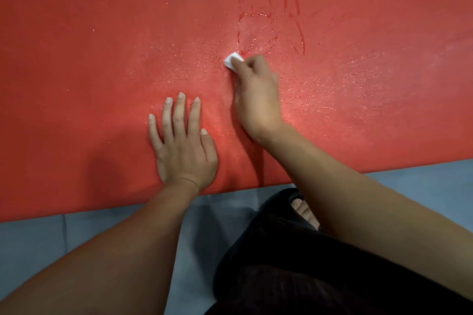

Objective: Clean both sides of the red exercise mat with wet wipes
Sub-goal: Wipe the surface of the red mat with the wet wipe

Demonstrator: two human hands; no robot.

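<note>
Seen from the head camera, the red exercise mat [89, 46] lies flat on a grey floor [38, 245] and fills the upper two thirds of the picture, its near edge running across at a slight slant, lower on the left and higher on the right. The surface is matte with a fine grain. A broad patch in the middle and to the right glistens with small droplets, and beyond the right hand darker wet streaks [271, 10] run in lines and short cross-strokes. The far left of the mat looks dry and even in colour.

The right hand [256, 100] reaches out over the mat with its fingers curled, pinching a small folded white wet wipe [233, 60] at the fingertips. The wipe is pressed onto the mat at the near end of the wet streaks; only a small corner of it shows past the fingers.

The left hand [183, 146] lies flat on the mat close to the near edge, palm down, fingers straight and slightly spread, thumb tucked alongside. It holds nothing and simply presses on the surface, just to the left of the right wrist.

Below the mat edge, a dark garment [281, 263] covers the person's leg, and bare toes [304, 211] show beside the right forearm. No container is visible.
</note>
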